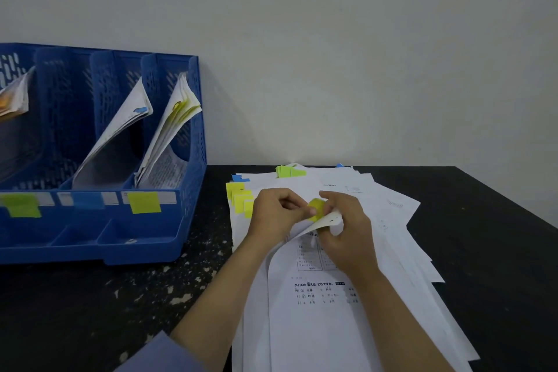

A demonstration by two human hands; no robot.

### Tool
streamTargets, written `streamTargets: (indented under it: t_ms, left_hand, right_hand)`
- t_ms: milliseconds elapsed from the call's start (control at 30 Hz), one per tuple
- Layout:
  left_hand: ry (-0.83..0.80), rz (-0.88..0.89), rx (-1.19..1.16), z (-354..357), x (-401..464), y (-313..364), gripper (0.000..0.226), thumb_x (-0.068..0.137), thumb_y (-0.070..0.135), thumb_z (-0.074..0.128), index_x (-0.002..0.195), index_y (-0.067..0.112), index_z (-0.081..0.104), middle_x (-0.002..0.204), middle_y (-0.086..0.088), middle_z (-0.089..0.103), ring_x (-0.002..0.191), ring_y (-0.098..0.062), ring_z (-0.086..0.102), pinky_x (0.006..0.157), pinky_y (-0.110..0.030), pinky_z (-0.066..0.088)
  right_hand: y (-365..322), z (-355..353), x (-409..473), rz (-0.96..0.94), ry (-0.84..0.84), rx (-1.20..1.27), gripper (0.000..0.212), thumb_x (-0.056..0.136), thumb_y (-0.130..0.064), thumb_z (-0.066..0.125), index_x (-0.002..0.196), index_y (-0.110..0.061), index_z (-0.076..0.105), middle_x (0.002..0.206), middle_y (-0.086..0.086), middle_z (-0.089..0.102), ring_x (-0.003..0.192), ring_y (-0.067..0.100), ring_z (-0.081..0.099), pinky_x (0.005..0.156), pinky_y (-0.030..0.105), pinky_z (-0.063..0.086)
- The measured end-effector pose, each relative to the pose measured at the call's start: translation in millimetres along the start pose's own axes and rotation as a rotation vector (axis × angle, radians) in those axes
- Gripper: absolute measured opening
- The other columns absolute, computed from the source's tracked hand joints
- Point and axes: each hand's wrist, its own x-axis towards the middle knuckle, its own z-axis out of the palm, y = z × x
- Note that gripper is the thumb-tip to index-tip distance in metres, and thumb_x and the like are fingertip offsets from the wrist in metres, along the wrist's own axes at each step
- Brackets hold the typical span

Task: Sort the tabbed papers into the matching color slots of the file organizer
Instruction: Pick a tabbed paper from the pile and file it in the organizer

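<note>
Your two forearms reach in from the near edge and meet over the far end of a loose stack of papers (347,326) on the dark worktop (498,220). Your left hand (273,214) is curled, knuckles up, its fingertips pinching a yellow tab (315,208) at the top edge of the uppermost sheet (314,305). Your right hand (347,226) faces it just beside — thumb and fingers curled round that same sheet's far edge, which is lifted and rolled back off the stack. The tab sits between the two hands, touching both.

The printed sheet runs from your hands back toward you, its near part lying flat on the pile. More yellow tabs (238,199) stick out of the stack's left edge just left of your left hand; green tabs (288,171) and a blue tab (240,179) show at the far edge.

The blue file organizer (181,220) stands on the worktop to the left, well apart from your hands and against the wall. Its right slot holds leaning papers with yellow tabs (175,130) above a yellow label (144,202); the next slot left holds blue-tabbed papers (120,136) above a blue label (89,200); a green label (22,205) marks the slot further left. A blue-grey sleeve (163,353) shows on your left arm at the near edge.
</note>
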Motion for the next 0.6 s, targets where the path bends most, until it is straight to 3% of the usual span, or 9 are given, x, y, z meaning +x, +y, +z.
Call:
streamTargets:
  t_ms: [133,267,367,433,533,600]
  left_hand:
    - [-0.044,-0.018,-0.099,-1.2,-0.7,-1.1,0.008,0.074,0.012,0.076,0.069,0.01,0.07,0.062,0.0,0.065,0.058,-0.007,0.056,0.056,-0.018,0.045]
    - [-0.122,-0.097,-0.086,-0.2,-3.6,-4.7,0.018,0.083,0.023,0.068,0.087,0.007,0.074,0.068,0.01,0.069,0.06,0.004,0.059,0.056,-0.011,0.044]
    - [-0.168,-0.078,-0.063,-0.5,-6.5,-4.5,0.022,0.085,0.024,0.065,0.092,0.005,0.074,0.065,0.014,0.068,0.058,0.007,0.056,0.057,-0.008,0.04]
    - [-0.18,-0.103,-0.085,-1.7,-7.4,-3.2,0.024,0.085,0.026,0.065,0.094,0.005,0.074,0.071,0.003,0.069,0.062,-0.005,0.056,0.06,-0.016,0.04]
    - [-0.189,-0.177,-0.129,-2.9,-8.9,-1.1,0.025,0.085,0.031,0.064,0.085,0.008,0.074,0.068,-0.012,0.055,0.063,-0.023,0.038,0.055,-0.028,0.032]
    - [-0.2,-0.24,-0.172,-2.5,-9.4,-0.5,0.027,0.084,0.032,0.065,0.083,0.006,0.074,0.072,-0.015,0.06,0.064,-0.024,0.049,0.06,-0.031,0.04]
  right_hand:
    - [-1.1,-1.5,0.9,-0.04,0.036,-0.027,0.016,0.066,-0.009,0.06,0.081,-0.009,0.059,0.081,-0.006,0.061,0.073,0.013,0.054,0.066,0.028,0.043]
    - [0.2,-3.0,0.0,-0.02,0.034,-0.024,0.024,0.06,-0.007,0.06,0.083,-0.003,0.061,0.083,0.003,0.065,0.077,0.022,0.061,0.069,0.035,0.048]
    - [0.2,-4.4,-0.2,-0.018,0.046,-0.022,0.027,0.061,-0.007,0.06,0.088,-0.001,0.062,0.082,0.005,0.064,0.078,0.022,0.06,0.069,0.031,0.048]
    - [0.3,-4.5,1.2,-0.019,0.055,-0.032,0.024,0.062,-0.006,0.059,0.085,0.001,0.061,0.085,0.007,0.065,0.081,0.024,0.061,0.07,0.025,0.045]
    - [-0.3,-4.4,1.6,-0.026,0.072,-0.038,0.017,0.061,-0.004,0.058,0.077,-0.001,0.058,0.085,0.008,0.064,0.083,0.023,0.06,0.07,0.018,0.041]
    - [-0.8,-4.7,1.0,-0.043,0.089,-0.038,0.013,0.06,-0.001,0.058,0.073,-0.002,0.055,0.081,0.008,0.061,0.082,0.024,0.059,0.067,0.02,0.042]
